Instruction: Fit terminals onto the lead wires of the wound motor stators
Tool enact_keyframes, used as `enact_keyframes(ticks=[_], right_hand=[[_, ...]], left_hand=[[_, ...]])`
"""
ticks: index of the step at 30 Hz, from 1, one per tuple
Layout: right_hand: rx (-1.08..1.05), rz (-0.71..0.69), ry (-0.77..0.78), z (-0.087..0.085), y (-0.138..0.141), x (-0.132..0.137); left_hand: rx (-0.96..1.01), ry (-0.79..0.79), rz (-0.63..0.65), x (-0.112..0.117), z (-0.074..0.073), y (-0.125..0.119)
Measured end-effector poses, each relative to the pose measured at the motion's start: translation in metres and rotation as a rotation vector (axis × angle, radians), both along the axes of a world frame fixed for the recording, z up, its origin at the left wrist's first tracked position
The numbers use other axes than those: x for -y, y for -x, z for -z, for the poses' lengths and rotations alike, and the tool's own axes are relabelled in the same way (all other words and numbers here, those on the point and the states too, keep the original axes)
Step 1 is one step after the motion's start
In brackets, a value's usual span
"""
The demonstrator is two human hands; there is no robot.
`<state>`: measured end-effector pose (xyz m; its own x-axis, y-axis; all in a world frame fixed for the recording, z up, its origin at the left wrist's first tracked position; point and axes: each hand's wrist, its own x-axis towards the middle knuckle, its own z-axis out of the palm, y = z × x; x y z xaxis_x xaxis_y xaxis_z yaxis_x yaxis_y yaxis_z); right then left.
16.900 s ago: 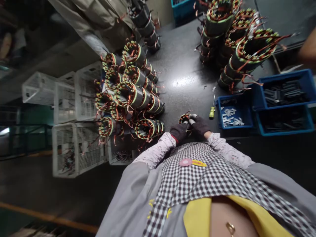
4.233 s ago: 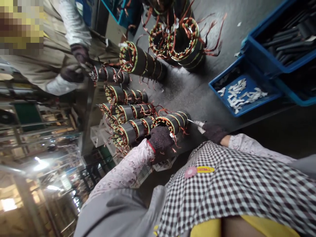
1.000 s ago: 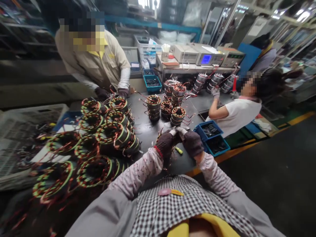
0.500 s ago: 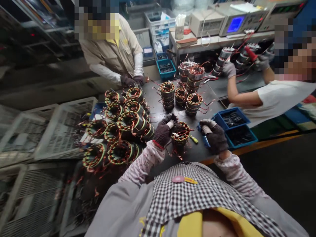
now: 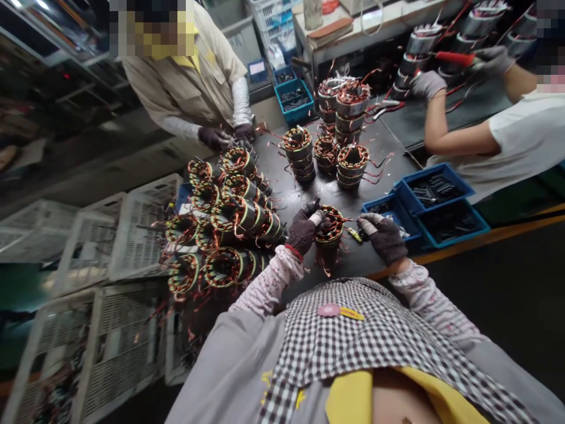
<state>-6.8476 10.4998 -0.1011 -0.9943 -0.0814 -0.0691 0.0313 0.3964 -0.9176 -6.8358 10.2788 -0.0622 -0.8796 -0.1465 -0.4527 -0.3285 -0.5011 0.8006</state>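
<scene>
A motor stator (image 5: 329, 250) with a ring of copper windings and loose red wire leads stands upright on the dark table in front of me. My left hand (image 5: 305, 228), in a dark glove with pale-wrapped fingertips, grips its upper rim from the left, fingers closed among the wires. To the right, my right hand (image 5: 385, 237), gloved alike, has its thumb and fingers pressed together close to the wire ends; whatever is between them is too small to make out. A yellow-green tool (image 5: 354, 235), perhaps thread snips, lies between the stator and my right hand.
Stators lie in stacked rows (image 5: 238, 215) at left; more stand upright (image 5: 352, 168) ahead. Blue bins (image 5: 454, 238) of dark small parts sit at right, another bin (image 5: 295, 112) farther back. White crates (image 5: 128, 347) fill the lower left. Two co-workers work across and at right.
The view has shifted downward and right. My right hand has come away from the blue bin, leftward to the wire ends. My left hand stays on the stator.
</scene>
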Motion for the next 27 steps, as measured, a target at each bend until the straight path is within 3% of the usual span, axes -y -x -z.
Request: enact_keyframes(ticks=[3, 6, 9, 13, 17, 20, 23, 25, 27], right_hand=[[0.119, 0.039, 0.22, 0.002, 0.0, 0.004], [0.165, 0.025, 0.275, 0.002, -0.003, 0.008], [0.112, -0.056, 0.167, 0.003, -0.003, 0.015], [-0.093, -0.258, -0.146, 0.006, 0.007, 0.023], [-0.219, -0.359, -0.301, -0.009, 0.015, 0.015], [-0.329, -0.258, -0.202, -0.035, 0.014, 0.014], [-0.319, -0.312, -0.007, -0.056, 0.016, 0.024], [-0.309, -0.339, 0.071, -0.061, 0.022, 0.026], [-0.256, -0.268, 0.114, -0.053, 0.03, 0.017]], left_hand=[[0.02, -0.003, -0.028, 0.001, 0.006, -0.001], [0.018, -0.013, -0.022, 0.001, 0.009, -0.002], [0.021, -0.007, -0.024, 0.0, 0.011, -0.001], [0.018, 0.021, 0.004, 0.001, 0.012, -0.001], [0.009, 0.025, 0.043, 0.003, -0.001, -0.004], [-0.061, 0.027, 0.072, -0.003, -0.019, -0.004], [-0.136, 0.013, 0.125, -0.014, -0.03, -0.001], [-0.139, 0.004, 0.136, -0.016, -0.03, 0.001], [-0.118, 0.04, 0.067, -0.01, -0.025, 0.003]])
